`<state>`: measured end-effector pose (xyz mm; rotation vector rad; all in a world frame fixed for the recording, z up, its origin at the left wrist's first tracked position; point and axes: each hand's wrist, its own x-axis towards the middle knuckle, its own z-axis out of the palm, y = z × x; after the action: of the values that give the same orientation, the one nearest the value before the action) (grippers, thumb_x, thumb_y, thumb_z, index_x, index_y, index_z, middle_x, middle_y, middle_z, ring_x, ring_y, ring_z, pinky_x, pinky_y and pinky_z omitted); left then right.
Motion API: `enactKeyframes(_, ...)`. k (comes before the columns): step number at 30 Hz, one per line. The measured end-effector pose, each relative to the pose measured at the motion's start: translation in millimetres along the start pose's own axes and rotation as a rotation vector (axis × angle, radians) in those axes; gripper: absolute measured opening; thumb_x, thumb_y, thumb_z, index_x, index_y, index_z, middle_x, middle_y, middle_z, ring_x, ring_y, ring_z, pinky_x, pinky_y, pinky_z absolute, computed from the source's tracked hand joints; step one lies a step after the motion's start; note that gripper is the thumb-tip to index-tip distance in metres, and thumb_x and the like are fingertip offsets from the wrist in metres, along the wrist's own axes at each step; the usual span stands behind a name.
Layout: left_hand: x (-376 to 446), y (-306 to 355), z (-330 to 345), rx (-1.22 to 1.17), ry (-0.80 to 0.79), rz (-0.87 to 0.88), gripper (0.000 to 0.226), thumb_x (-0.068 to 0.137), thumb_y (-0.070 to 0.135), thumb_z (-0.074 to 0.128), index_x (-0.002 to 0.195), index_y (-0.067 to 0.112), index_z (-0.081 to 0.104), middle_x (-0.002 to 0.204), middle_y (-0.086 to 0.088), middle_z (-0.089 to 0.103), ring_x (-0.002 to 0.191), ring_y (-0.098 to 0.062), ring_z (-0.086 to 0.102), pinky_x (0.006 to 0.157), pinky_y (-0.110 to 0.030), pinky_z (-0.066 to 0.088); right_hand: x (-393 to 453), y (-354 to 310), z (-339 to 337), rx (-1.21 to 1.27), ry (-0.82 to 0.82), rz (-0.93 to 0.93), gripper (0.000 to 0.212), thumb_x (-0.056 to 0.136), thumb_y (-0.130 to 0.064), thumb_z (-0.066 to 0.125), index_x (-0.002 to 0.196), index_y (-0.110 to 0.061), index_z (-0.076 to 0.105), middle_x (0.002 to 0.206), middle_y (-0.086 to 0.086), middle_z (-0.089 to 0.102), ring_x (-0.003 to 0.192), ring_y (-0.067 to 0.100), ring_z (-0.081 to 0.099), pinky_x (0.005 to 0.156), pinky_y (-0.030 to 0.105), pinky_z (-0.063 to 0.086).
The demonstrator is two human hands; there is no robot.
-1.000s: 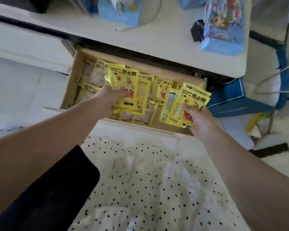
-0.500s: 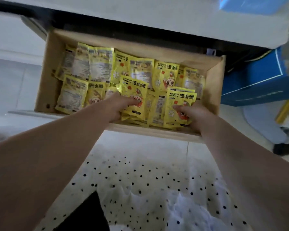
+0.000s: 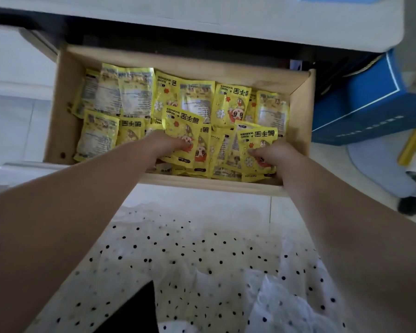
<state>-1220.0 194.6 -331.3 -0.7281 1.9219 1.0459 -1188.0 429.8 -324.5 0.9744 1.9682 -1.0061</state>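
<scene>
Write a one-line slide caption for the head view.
Left hand grips a hand-warmer packet, right hand a second packet, in a wooden drawer packed with yellow packets.

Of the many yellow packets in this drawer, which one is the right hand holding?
The packet at the front right corner of the drawer, pinched by the right hand. The only other held packet sits nearer the middle, in the left hand.

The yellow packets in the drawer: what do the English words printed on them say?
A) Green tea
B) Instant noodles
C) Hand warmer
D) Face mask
C: the yellow packet that the right hand pinches in the wooden drawer bears the printed words HAND WARMER, upside down from the head view; the left hand grips a second packet.
</scene>
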Motion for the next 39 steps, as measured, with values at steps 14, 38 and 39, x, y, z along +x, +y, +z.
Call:
enactKeyframes(14, -3, -8, -16, 0.753, 0.211, 0.054, 0.110, 0.071, 0.060, 0.069, 0.147, 0.002, 0.015, 0.149, -0.019, 0.026, 0.134, -0.036, 0.033, 0.100, -0.043, 0.038, 3, 5, -5, -0.327, 0.012, -0.095, 0.055, 0.082, -0.033, 0.072, 0.125, -0.006, 0.051, 0.126, 0.013, 0.057, 0.113, 0.029, 0.056, 0.086, 0.032, 0.044)
enactKeyframes(38, 7, -8, -8, 1.342, 0.455, 0.665, 0.082, 0.074, 0.075, 0.050, 0.136, 0.022, 0.040, 0.130, -0.011, 0.046, 0.114, -0.032, 0.053, 0.096, -0.048, 0.040, 13, 8, -1, -1.058, 0.348, -0.516, 0.042, 0.090, -0.028, 0.056, 0.125, -0.010, 0.043, 0.125, 0.015, 0.048, 0.106, 0.032, 0.054, 0.062, 0.034, 0.039)
enactKeyframes(39, 8, -7, -8, 1.358, 0.474, 0.648, 0.082, 0.074, 0.076, 0.048, 0.135, 0.021, 0.041, 0.129, -0.012, 0.047, 0.112, -0.032, 0.054, 0.098, -0.049, 0.038, 13, 7, -2, -1.048, 0.348, -0.535, 0.043, 0.089, -0.029, 0.056, 0.126, -0.010, 0.044, 0.126, 0.015, 0.047, 0.108, 0.033, 0.052, 0.065, 0.035, 0.040)
